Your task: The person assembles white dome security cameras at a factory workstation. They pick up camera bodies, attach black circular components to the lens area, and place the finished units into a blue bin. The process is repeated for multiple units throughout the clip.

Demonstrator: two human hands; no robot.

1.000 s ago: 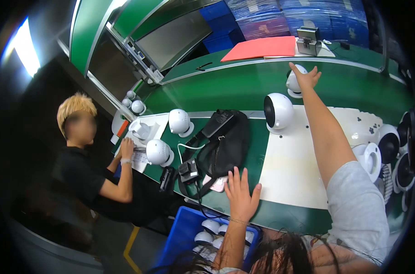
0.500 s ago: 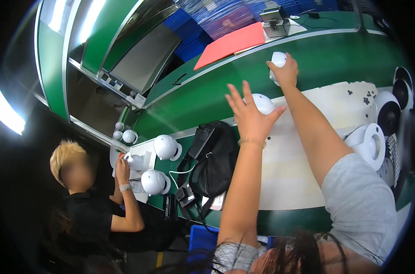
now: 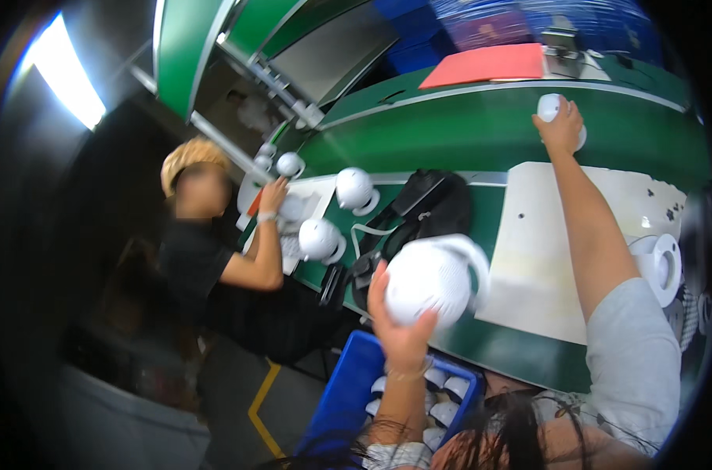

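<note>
My left hand [image 3: 403, 337] grips a white ball-shaped device [image 3: 426, 283] with a curved stand. It is lifted above the bench's near edge, beside a blue bin [image 3: 342, 384]. Fingers and thumb wrap its near side. At the far side, my right arm reaches out over the green belt. My right hand [image 3: 562, 131] closes round a smaller white rounded piece [image 3: 550, 106], partly hidden by the fingers. Under that arm lies a white mat [image 3: 528, 258]. Inside the bin are several white and dark pieces [image 3: 447, 412].
A black bag [image 3: 442, 205] and two more white ball devices [image 3: 356, 188] stand left of the mat. A co-worker in black [image 3: 203, 227] handles things at the bench's left end. White ring-shaped parts [image 3: 665, 270] crowd the right. A red sheet [image 3: 485, 64] lies beyond the belt.
My left hand, earlier spread open by a white ball on the mat, now holds the ball device and has come back toward me. The view has turned left; my right hand still holds its piece.
</note>
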